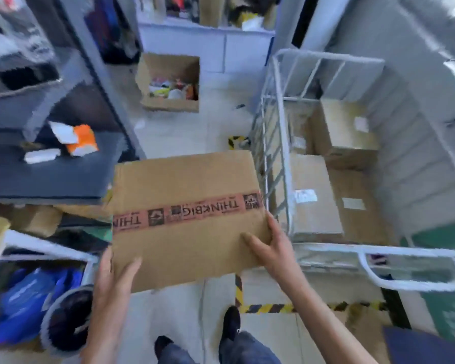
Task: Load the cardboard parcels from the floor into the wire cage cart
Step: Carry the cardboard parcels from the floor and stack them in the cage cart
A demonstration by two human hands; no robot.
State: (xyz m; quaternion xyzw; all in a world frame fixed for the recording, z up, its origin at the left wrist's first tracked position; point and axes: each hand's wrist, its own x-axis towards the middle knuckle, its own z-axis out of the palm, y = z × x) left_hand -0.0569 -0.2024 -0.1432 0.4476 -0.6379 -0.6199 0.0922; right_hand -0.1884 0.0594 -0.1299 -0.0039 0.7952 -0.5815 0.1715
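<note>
Head view: a flat brown cardboard parcel with a red printed tape band [187, 216] is held off the floor in front of the person, above the pale tiles. The left hand [113, 274] grips its near-left edge with the thumb on top. The right hand [271, 245] grips the near-right corner, thumb on the top face and fingers curled along the right edge.

The white wire cage cart [326, 248] stands to the right, its left wire wall just beside the parcel's right edge. Several brown cardboard boxes with white labels [310, 195] already lie inside.

The parcel's long axis, marked by the tape band, runs left to right, pointing toward the cart. The right hand is the nearer one, so the coming move likely leads with that side, up and over the wire wall.
</note>
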